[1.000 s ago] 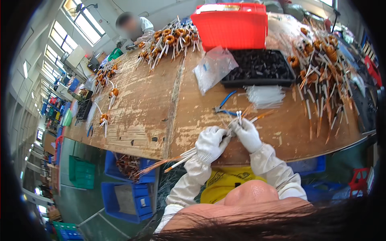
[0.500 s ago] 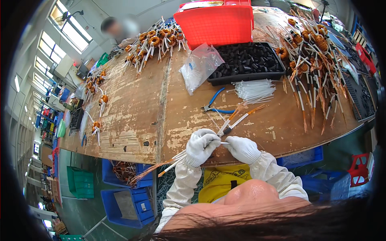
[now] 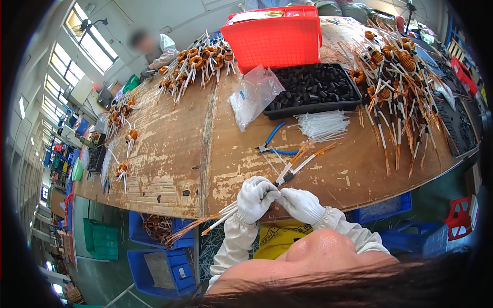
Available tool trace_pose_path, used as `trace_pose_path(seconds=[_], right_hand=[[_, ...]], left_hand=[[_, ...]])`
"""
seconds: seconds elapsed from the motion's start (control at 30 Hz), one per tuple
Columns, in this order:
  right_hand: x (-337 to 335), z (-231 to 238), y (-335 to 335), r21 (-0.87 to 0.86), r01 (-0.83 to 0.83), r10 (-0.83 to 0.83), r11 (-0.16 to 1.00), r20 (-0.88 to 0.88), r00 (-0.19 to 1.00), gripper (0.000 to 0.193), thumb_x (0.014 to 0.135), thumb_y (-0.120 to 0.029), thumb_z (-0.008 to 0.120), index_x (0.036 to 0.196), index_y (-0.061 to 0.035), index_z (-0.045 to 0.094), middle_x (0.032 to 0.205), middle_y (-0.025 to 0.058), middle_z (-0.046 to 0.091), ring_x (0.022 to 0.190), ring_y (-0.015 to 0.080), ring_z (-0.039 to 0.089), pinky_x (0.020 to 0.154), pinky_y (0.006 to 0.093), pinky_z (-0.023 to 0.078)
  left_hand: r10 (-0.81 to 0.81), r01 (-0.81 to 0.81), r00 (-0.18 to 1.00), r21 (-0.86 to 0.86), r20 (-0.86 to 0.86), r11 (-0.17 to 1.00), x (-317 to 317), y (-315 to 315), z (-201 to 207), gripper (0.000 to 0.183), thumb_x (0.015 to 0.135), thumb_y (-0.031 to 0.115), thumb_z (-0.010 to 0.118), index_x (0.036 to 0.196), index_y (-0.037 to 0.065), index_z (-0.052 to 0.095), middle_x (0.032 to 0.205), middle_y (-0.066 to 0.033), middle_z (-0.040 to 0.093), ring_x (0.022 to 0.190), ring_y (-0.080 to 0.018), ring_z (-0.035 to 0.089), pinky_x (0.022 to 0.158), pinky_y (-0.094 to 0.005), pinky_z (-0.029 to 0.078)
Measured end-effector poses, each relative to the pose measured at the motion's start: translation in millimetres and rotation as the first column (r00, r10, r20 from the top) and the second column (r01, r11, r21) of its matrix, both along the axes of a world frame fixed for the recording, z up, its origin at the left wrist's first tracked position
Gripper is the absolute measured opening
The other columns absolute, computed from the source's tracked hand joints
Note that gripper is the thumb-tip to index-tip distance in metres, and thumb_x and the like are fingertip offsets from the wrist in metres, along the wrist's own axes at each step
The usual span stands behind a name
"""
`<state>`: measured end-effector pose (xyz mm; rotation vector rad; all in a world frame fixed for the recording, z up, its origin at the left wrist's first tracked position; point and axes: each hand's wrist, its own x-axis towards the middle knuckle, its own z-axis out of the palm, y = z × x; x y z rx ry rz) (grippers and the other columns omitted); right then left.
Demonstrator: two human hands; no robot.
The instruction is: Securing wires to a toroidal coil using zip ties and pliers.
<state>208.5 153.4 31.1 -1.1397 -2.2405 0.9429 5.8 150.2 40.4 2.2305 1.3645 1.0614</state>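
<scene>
I can read no lettering from here: the dark print [image 3: 267, 235] on the yellow cloth [image 3: 281, 241] and pale label [image 3: 182, 272] on a blue bin [image 3: 177, 286] are too small.

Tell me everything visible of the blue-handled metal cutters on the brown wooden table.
The blue-handled metal cutters lie on the worn brown wooden table, their small dark head pointing left. Two slim blue handles, seemingly plastic, spread open in a V: one slants away to the upper right, the other runs right, nearly level. Neither the white-gloved left hand nor the white-gloved right hand touches them; whether the copper wire ends do is unclear.
</scene>
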Motion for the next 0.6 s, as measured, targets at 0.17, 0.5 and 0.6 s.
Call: trace_pose_path(seconds=[0.17,0.5,0.6], right_hand=[[26,0,8,-0.077,0.058,-0.062,0.995,-0.043,0.997,0.024,0.100,-0.031,0.057,0.112,-0.0112,0.064,0.103,0.0175,0.071,0.096,0.0400,0.067,0.080,0.0497,0.054],[67,26,26,-0.045,0.383,-0.382,0.923,-0.242,0.892,0.014,0.097,-0.020,0.066,0.101,-0.0071,0.067,0.086,0.0169,0.070,0.082,0.0361,0.070,0.070,0.0412,0.055],[33,41,11,0.063,0.096,-0.090,0.993,-0.089,0.992,0.023,0.095,-0.032,0.067,0.106,-0.0116,0.069,0.098,0.0129,0.071,0.089,0.0353,0.070,0.076,0.0441,0.056]], left_hand=[[0.065,-0.063,0.981,-0.018,0.181,0.998,-3,-5,-3,0.011,0.083,0.014,0.077,0.084,0.008,0.068,0.089,-0.0079,0.067,0.087,-0.0274,0.064,0.080,-0.0395,0.050],[0.000,0.015,0.993,-0.127,0.118,0.992,-11,-2,6,0.007,0.083,0.007,0.074,0.087,0.006,0.069,0.088,-0.0095,0.066,0.087,-0.0276,0.064,0.080,-0.0389,0.051],[-0.028,0.038,0.996,-0.111,0.089,0.993,-7,0,8,0.007,0.082,0.007,0.074,0.087,0.006,0.069,0.087,-0.0093,0.066,0.086,-0.0279,0.064,0.079,-0.0391,0.051]])
